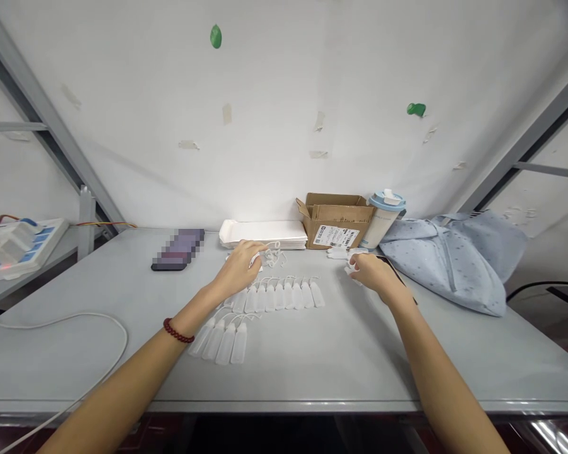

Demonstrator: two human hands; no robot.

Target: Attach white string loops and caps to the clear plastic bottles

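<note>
The person's left hand (240, 265) reaches over the bench (312, 372), fingers bent beside a small tangle of white cords (276, 257); a bit of white shows at the fingertips, but one cannot tell whether they grip it. A dark red beaded bracelet (177, 331) circles that wrist. The right hand (373, 272) is well apart from the left, its fingers curled down at a few loose white tags (337, 253) in front of an open cardboard box (343, 217); whether it has closed on one cannot be told. Between the hands and nearer the person, translucent white tags with cord loops lie side by side in a back row (288, 296), and a shorter front row (225, 343) lies closer to the bench edge, near the left forearm. Behind the left hand lies a stack of flat white sheets (265, 233), just beside the box. A cup (373, 230) with a blue lid (387, 200) stands right of the box, next to a pale blue patterned cloth bag (447, 258). A phone (180, 249), its screen blurred, lies on the left.
</note>
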